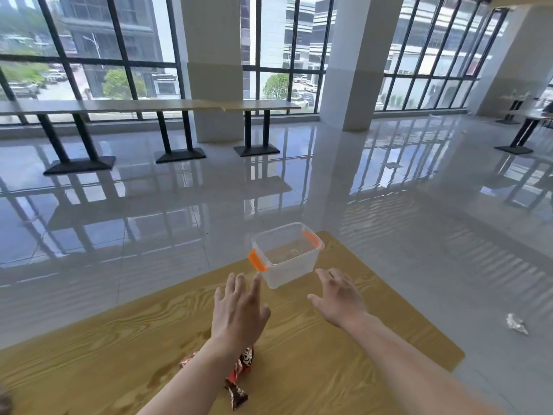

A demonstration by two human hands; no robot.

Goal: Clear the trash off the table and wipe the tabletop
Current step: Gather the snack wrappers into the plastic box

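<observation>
A clear plastic box (287, 254) with orange clips stands near the far corner of the wooden table (374, 339). It has no lid, and I cannot tell what the faint specks at its bottom are. My left hand (239, 310) hovers just short of its left side, fingers spread, holding nothing. My right hand (338, 298) is likewise open, just short of the box's right side. A red and brown snack wrapper (239, 381) lies on the table under my left forearm, partly hidden by it. Wet-looking smears (158, 375) mark the tabletop to its left.
A crumpled silvery scrap (516, 324) lies on the glossy tiled floor right of the table. A row of long tables (149, 106) lines the windows far ahead, and two white pillars (356, 61) stand behind. Open floor surrounds the table's far and right edges.
</observation>
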